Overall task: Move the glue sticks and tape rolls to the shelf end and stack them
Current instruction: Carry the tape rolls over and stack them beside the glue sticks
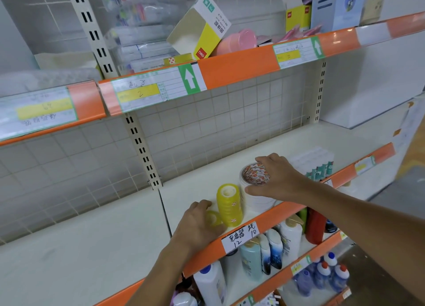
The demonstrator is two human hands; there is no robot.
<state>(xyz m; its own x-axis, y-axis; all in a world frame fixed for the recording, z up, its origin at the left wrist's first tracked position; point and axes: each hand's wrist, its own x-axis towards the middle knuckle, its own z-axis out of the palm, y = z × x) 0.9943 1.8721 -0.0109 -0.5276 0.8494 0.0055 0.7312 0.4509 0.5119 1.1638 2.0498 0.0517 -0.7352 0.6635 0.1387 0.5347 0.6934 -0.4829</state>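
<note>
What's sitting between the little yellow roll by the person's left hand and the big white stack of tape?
In the head view, a stack of yellow tape rolls stands between the single yellow roll and the white tape stack.

White metal shelving [230,158] with orange edge strips [239,67] stands before a grid-pattern back panel [207,121]. Slotted uprights [141,149] at left and right. White wall [379,80] far right; grey floor [391,195] lower right.

free: bare shelf [230,158] behind and left of hands | blocked: glue sticks [318,162] right, tape stacks [230,204] between hands
</note>
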